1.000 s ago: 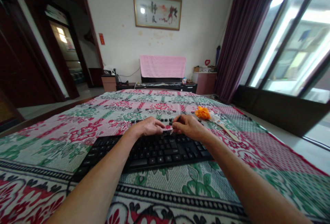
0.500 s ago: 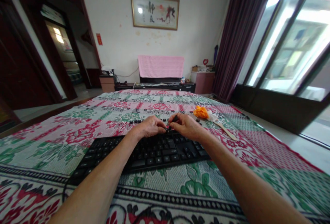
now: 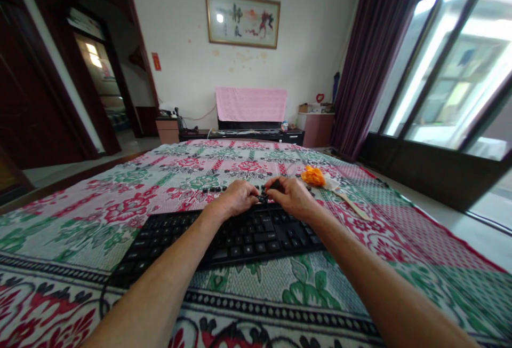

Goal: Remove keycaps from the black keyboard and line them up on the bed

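A black keyboard (image 3: 248, 238) lies on the flowered cloth, partly hidden under my forearms. Over its far edge my left hand (image 3: 239, 198) is closed in a pinch, fingertips against small black pieces that look like keycaps (image 3: 262, 197). My right hand (image 3: 294, 196) faces it, thumb and fingers closed on a small dark object (image 3: 276, 184) whose kind I cannot make out. Beyond the left hand, several loose black keycaps (image 3: 212, 189) form a short row on the cloth.
Right of my hands lie a crumpled orange cloth (image 3: 313, 175), a white wad (image 3: 330, 183) and a flat wooden stick (image 3: 354, 206). The keyboard's cable (image 3: 102, 300) trails off at the near left. The patterned cloth (image 3: 132, 177) spreads out to a far edge.
My hands stay at the keyboard's far edge, with small finger shifts around the black pieces. The whole view has shifted slightly.
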### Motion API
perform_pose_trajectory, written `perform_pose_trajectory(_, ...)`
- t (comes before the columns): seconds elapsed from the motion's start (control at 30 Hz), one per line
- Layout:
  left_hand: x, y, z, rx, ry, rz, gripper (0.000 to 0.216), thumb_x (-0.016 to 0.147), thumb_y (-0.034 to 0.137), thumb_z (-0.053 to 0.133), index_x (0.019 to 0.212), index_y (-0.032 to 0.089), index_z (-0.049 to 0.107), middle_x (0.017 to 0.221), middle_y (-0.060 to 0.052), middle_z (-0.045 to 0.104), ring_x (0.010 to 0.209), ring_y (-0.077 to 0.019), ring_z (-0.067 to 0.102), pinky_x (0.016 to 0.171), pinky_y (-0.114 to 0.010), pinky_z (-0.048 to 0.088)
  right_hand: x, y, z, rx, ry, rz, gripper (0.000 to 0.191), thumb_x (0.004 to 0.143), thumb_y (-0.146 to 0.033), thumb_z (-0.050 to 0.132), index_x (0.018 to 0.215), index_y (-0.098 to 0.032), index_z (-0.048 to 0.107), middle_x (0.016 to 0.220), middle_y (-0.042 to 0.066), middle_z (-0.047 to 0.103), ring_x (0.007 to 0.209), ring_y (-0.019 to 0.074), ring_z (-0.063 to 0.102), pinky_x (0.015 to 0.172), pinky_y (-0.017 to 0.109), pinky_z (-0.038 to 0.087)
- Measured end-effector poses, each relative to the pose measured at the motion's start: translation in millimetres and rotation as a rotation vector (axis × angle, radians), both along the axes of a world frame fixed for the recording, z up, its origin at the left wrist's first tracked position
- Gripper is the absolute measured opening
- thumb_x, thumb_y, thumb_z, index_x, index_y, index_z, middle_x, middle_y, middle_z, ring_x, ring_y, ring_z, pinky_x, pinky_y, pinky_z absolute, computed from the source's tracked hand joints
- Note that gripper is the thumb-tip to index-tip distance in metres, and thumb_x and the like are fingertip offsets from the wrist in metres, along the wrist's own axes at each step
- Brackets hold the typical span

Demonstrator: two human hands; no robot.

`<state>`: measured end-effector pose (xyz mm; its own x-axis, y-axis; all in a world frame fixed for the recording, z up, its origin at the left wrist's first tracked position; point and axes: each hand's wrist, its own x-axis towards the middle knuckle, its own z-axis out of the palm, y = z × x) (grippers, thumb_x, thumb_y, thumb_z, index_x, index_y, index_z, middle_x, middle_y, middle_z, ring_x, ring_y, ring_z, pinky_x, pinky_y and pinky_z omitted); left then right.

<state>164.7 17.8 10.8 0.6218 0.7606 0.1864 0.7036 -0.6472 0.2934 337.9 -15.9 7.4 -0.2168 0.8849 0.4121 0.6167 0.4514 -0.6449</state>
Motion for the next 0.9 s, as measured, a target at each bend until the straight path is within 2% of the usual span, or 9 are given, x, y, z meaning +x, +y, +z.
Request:
perform_pose_trajectory(0.17, 5, -3, 0.7, 0.138, 0.105, 0.029, 0.026, 0.077, 0.025, 0.047, 0.088, 0.017, 0.068, 0.084, -0.01, 0.066, 0.079, -0.019, 0.057, 0.069, -0.026, 0.039, 0, 9, -13.5, -0.059, 0.134, -0.074, 0.019, 0.074, -0.026, 0.05, 0.089, -0.015, 0.056, 0.07, 0.003, 0.064, 0.062, 0.0124, 0.059, 0.059, 0.024, 0.044)
perform_pose_trajectory(0.23, 6, -4, 1.3, 0.136, 0.121, 0.032, 0.026, 0.077, 0.025, 0.046, 0.088, 0.017, 0.068, 0.083, -0.009, 0.067, 0.079, -0.0188, 0.058, 0.069, -0.026, 0.04, 0, 11, -15.9, -0.067, 0.155, -0.101, 0.02, 0.073, -0.025, 0.05, 0.09, -0.014, 0.055, 0.07, 0.003, 0.065, 0.061, 0.0123, 0.059, 0.057, 0.023, 0.044)
perform_pose_trajectory(0.33, 6, -4, 2.0, 0.117, 0.12, 0.048, 0.025, 0.076, 0.024, 0.047, 0.087, 0.018, 0.068, 0.083, -0.008, 0.067, 0.077, -0.0179, 0.059, 0.068, -0.025, 0.04, 0, 10, -15.3, 0.003, 0.098, -0.131, 0.019, 0.072, -0.025, 0.05, 0.086, -0.015, 0.057, 0.067, 0.001, 0.064, 0.06, 0.0121, 0.058, 0.056, 0.022, 0.043)
perform_pose_trajectory(0.57, -11, 8, -2.5, 0.097, 0.035, 0.036, 0.025, 0.076, 0.025, 0.047, 0.085, 0.019, 0.069, 0.075, -0.003, 0.067, 0.07, -0.0137, 0.058, 0.065, -0.022, 0.039, 5, 10, -16.3, 0.038, 0.071, -0.199, 0.018, 0.069, -0.027, 0.052, 0.082, -0.016, 0.058, 0.064, 0.002, 0.063, 0.056, 0.0121, 0.055, 0.052, 0.022, 0.04)
perform_pose_trajectory(0.7, -12, 13, -9.6, 0.081, 0.031, 0.152, 0.026, 0.074, 0.024, 0.047, 0.087, 0.019, 0.069, 0.08, -0.004, 0.069, 0.074, -0.0155, 0.059, 0.066, -0.024, 0.04, 6, 15, -20.9, 0.054, 0.147, -0.25, 0.019, 0.07, -0.028, 0.051, 0.082, -0.015, 0.057, 0.067, 0.003, 0.064, 0.061, 0.0135, 0.058, 0.059, 0.024, 0.043)
perform_pose_trajectory(0.9, -5, 15, -18.1, 0.045, 0.004, 0.288, 0.025, 0.072, 0.026, 0.05, 0.087, 0.023, 0.07, 0.074, -0.001, 0.069, 0.072, -0.0141, 0.059, 0.068, -0.022, 0.04, 10, 17, -26.4, 0.04, 0.158, -0.318, 0.019, 0.07, -0.03, 0.052, 0.082, -0.015, 0.057, 0.069, 0.004, 0.064, 0.064, 0.0148, 0.06, 0.062, 0.026, 0.044)
